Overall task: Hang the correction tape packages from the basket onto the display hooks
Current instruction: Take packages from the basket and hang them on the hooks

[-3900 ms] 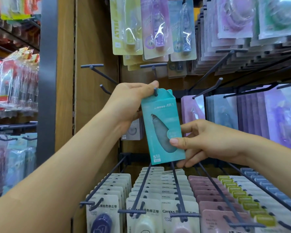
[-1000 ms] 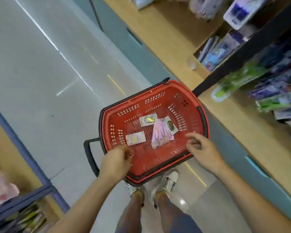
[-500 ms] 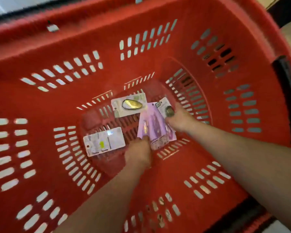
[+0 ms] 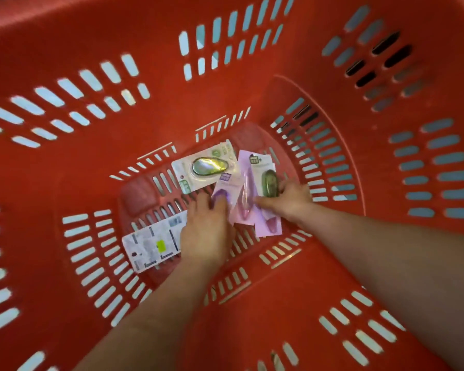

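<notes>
While both arms reach into the red basket (image 4: 332, 54), six correction tape packages are counted on its floor. Two are white cards with green dispensers, the upper green card (image 4: 206, 167) and the right green card (image 4: 263, 170). Three purple packages (image 4: 244, 202) are fanned and overlapping between them, and one face-down card (image 4: 153, 245) lies apart at the left. The left hand (image 4: 206, 231) is laid on the nearest purple package, fingers stretched flat. The right hand (image 4: 288, 198) is set against the right green card, thumb extended onto the purple ones; whether anything is grasped cannot be told through the blur.
</notes>
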The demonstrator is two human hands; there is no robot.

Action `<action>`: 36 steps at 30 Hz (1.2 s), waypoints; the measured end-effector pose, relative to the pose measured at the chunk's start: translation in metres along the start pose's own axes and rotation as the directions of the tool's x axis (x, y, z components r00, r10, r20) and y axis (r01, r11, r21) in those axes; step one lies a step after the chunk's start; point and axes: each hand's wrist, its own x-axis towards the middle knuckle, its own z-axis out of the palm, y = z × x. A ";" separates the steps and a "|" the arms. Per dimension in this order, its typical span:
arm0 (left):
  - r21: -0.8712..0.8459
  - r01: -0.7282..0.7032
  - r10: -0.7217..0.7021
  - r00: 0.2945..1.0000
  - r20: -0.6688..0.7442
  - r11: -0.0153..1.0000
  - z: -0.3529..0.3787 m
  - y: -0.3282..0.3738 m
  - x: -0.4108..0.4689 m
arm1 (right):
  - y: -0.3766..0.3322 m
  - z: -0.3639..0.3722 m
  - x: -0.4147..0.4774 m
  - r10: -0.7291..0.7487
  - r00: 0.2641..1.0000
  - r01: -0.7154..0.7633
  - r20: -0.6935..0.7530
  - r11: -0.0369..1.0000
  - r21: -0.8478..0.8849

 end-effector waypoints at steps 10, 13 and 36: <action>-0.536 0.343 -0.352 0.932 0.090 0.772 0.014 0.000 0.028 | -0.018 0.027 -0.010 0.102 0.983 -0.007 -0.153 0.852 0.523; -0.592 0.384 -0.393 0.912 0.120 0.709 0.015 0.002 0.036 | -0.021 0.028 -0.007 0.116 0.989 -0.035 -0.086 0.772 0.635; -0.904 0.330 0.086 0.944 0.319 -0.270 -0.172 0.057 -0.065 | -0.052 -0.102 -0.178 -0.349 0.927 0.066 0.135 0.508 0.859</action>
